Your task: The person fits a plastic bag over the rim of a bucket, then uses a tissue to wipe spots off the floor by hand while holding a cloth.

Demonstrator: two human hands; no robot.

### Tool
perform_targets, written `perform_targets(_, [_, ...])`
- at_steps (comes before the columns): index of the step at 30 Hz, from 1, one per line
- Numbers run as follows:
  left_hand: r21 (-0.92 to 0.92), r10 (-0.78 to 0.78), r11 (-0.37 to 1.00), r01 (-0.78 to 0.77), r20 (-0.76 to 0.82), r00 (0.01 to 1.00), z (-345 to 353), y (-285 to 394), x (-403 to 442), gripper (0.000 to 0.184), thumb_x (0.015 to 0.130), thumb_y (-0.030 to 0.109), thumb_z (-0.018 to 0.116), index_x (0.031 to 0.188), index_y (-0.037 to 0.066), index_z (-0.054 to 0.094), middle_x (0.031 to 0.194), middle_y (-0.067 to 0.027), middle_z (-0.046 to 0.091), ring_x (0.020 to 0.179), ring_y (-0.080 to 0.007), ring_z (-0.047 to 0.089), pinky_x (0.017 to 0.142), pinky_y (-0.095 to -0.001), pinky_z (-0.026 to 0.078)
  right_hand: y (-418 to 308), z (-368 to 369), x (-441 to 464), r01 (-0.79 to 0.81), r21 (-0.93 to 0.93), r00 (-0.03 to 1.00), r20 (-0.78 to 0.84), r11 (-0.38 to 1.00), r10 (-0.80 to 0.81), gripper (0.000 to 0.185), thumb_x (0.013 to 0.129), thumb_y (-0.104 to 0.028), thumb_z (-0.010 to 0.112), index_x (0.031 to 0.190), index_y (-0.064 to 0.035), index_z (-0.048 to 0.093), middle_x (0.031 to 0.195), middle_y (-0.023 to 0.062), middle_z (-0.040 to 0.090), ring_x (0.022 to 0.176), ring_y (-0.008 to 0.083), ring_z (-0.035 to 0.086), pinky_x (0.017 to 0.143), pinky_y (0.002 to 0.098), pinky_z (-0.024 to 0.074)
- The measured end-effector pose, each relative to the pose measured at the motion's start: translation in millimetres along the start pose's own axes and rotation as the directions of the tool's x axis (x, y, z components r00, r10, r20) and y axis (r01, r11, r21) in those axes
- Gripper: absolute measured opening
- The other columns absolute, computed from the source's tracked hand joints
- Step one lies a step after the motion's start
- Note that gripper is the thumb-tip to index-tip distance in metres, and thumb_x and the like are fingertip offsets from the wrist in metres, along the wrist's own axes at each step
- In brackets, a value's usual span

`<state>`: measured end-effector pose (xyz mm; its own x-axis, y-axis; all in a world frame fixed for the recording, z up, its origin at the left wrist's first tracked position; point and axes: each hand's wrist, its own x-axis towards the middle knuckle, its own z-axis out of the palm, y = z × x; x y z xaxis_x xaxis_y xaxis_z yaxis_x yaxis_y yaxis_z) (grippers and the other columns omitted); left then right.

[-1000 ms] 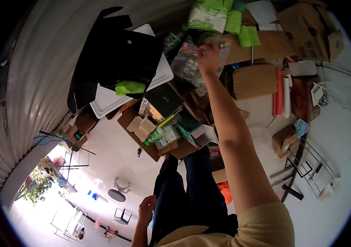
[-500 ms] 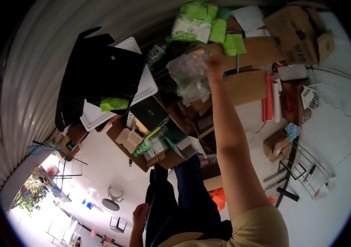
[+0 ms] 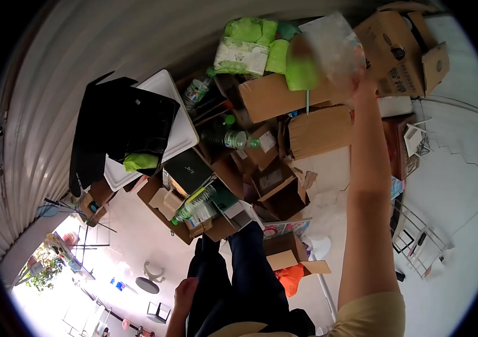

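Note:
My right hand (image 3: 361, 82) is raised at the upper right, its fingers closed on a clear plastic bag (image 3: 337, 51). Motion blurs the bag; small coloured bits show near the fingers, but I cannot tell what they are. Behind and beside it are a green package (image 3: 302, 70) and a big cardboard box (image 3: 393, 53). Low beside my leg hangs my left hand (image 3: 186, 292), fingers curled in, with nothing visible in it.
Before my legs stands an open carton (image 3: 180, 231) with bottles and boxes. Clear bottles (image 3: 230, 138) lie among more cartons. A black open case (image 3: 132, 115) rests on a white board (image 3: 185, 130) at left. A lidless small carton (image 3: 284, 247) stands near my right leg.
My right hand has swung right with the plastic bag, away from above the bottles and across the green package. The view has shifted, and bottles and boxes formerly behind the bag now show.

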<state>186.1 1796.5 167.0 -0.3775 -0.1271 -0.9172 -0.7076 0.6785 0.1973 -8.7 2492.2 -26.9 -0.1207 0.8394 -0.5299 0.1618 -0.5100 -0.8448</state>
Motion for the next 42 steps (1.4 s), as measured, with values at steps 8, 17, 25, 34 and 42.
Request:
perform_targets(8, [-0.117,0.058,0.992,-0.051,0.061,0.996,6,32,1,0.023,0.086,0.015,0.056,0.102,0.0,0.059,0.088,-0.0058,0.063,0.084,-0.0124,0.058,0.076,-0.0242,0.045,88,-5,-1,0.324,-0.271,0.933,0.249,0.906,-0.259,0.017,0.079,-0.017,0.064,0.091,-0.0052,0.062,0.082,0.0072,0.061,0.067,0.0156,0.056,0.059,0.028,0.0455])
perform_targets(17, [-0.159,0.046,0.987,-0.037,0.055,0.997,13,61,-2,0.019,0.087,0.009,0.054,0.102,0.0,0.059,0.092,-0.0063,0.063,0.088,-0.0124,0.058,0.082,-0.0243,0.044,107,82,-85,0.671,-0.676,0.693,0.427,0.304,-0.581,0.051,0.074,-0.044,0.065,0.107,-0.0057,0.058,0.115,0.0137,0.052,0.105,0.027,0.05,0.084,0.0425,0.0416])
perform_targets(25, [-0.158,0.091,0.984,-0.08,0.063,0.994,17,55,-6,0.023,0.088,0.015,0.053,0.105,0.0,0.058,0.095,-0.0076,0.062,0.09,-0.0148,0.059,0.079,-0.0257,0.045,124,126,-77,0.515,-0.83,0.78,0.352,0.212,-0.518,0.063,0.068,-0.049,0.065,0.116,-0.0096,0.052,0.124,0.0112,0.045,0.116,0.027,0.041,0.095,0.0496,0.0285])
perform_targets(34, [-0.224,0.085,0.972,-0.07,0.058,0.995,21,38,-3,0.024,0.088,0.014,0.054,0.106,-0.001,0.057,0.094,-0.0071,0.062,0.088,-0.0136,0.058,0.08,-0.0253,0.046,129,80,-88,0.322,-0.924,0.877,0.209,0.205,-0.432,0.054,0.071,-0.031,0.06,0.117,-0.0066,0.049,0.115,0.0114,0.053,0.109,0.0275,0.047,0.091,0.0438,0.0341])
perform_targets(42, [-0.285,0.215,0.936,-0.209,-0.011,0.977,17,75,-3,0.019,0.087,0.007,0.055,0.103,-0.002,0.058,0.094,-0.007,0.062,0.09,-0.0133,0.058,0.082,-0.025,0.044,79,58,-153,0.378,0.133,0.911,0.12,0.916,-0.394,0.039,0.074,-0.014,0.069,0.106,-0.0024,0.05,0.104,0.0074,0.055,0.095,0.0189,0.053,0.083,0.0316,0.041])
